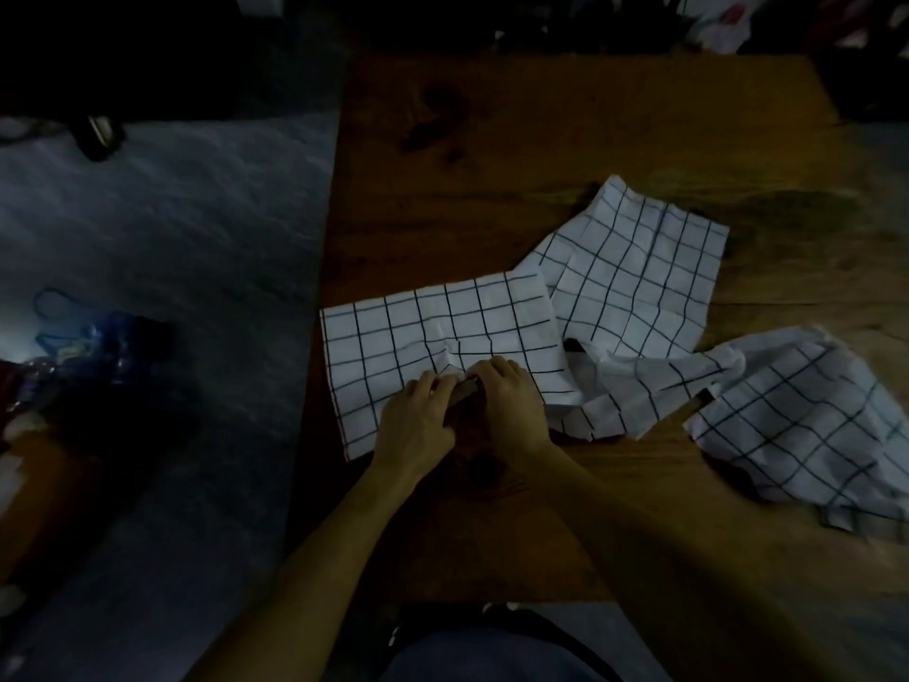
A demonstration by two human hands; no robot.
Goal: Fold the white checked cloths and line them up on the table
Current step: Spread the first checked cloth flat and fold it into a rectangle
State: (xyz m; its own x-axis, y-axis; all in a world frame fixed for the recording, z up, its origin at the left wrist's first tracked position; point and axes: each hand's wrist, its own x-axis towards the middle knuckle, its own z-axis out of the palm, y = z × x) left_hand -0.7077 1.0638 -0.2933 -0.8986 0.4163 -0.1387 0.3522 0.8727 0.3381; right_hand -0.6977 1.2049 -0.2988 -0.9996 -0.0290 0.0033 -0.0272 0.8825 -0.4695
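A dim room with a grey floor (162, 238) holds a brown wooden table (565, 140), and near its front edge the left hand (418, 420) and right hand (511, 401) sit side by side, fingers curled, each pinching the near edge of a flat white checked cloth (442, 332). Beyond and right of that cloth, touching it, lies a second checked cloth (639, 268), while a third, crumpled one (797, 415) sprawls right of the hands.

Right cloth (806, 425) cut off by frame edge.
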